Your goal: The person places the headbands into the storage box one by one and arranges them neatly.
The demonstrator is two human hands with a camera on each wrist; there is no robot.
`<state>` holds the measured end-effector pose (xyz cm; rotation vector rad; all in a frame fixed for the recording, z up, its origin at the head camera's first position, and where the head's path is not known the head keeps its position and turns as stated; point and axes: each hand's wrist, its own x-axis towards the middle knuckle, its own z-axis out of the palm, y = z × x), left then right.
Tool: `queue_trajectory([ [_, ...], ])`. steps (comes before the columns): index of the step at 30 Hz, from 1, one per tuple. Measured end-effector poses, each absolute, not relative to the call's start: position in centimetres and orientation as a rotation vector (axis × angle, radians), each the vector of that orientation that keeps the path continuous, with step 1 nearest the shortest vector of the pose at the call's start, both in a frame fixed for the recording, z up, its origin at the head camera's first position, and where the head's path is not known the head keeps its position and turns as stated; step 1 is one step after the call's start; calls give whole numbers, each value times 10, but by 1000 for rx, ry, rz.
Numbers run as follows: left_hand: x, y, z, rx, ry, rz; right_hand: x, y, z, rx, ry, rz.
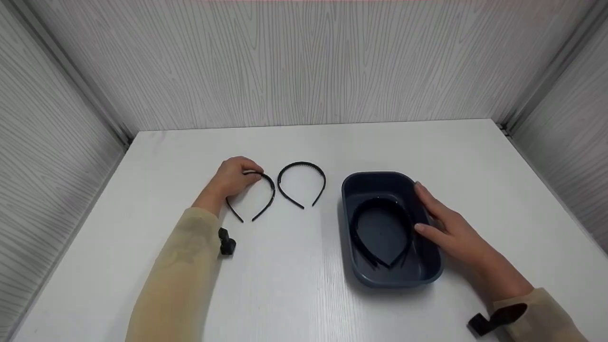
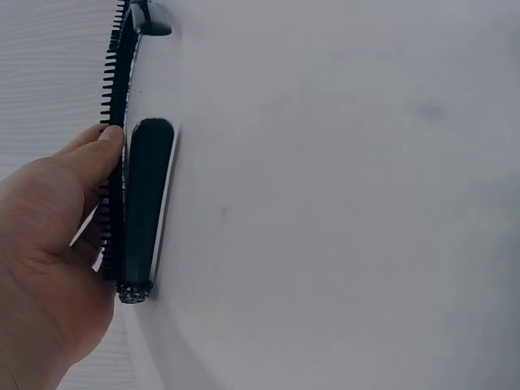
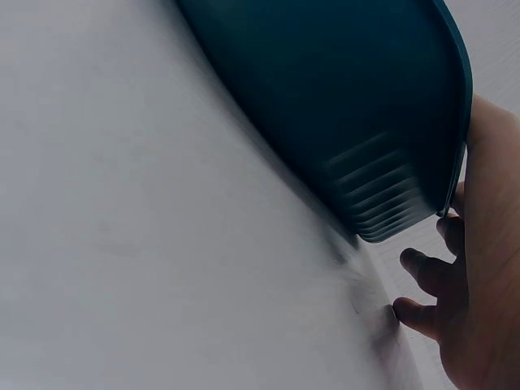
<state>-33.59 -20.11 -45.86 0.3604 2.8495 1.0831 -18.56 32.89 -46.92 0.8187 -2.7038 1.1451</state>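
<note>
1. My left fingers (image 1: 250, 164) pinch a headband (image 1: 274, 188) left of the bin (image 1: 380, 185), running front-to-back, tips toward me.
2. My right fingers (image 1: 430, 197) grip the bin.
3. Only the left wrist view clearly shows that headband's teeth.

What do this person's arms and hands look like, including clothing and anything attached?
The left sleeve and right sleeve are pale yellow-beige. Small, blocky black fittings show near both cuffs, the left fitting and the right fitting. The left hand and right hand wear no gloves; no rings or cables are visible.
</note>
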Motion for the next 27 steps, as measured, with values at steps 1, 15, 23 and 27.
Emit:
queue_trajectory([
  [1, -335, -201, -457, 366, 2850, 1070, -186, 329, -469, 821, -2699, 1146],
  [15, -318, -219, -443, 307, 2828, 996, -187, 330, -468, 812, -2720, 1144],
  [23, -311, -229, -438, 265, 2830, 960, -187, 331, -469, 805, -2744, 1180],
  [27, -307, -234, -431, 248, 2829, 958, -187, 332, -468, 849, -2699, 1198],
])
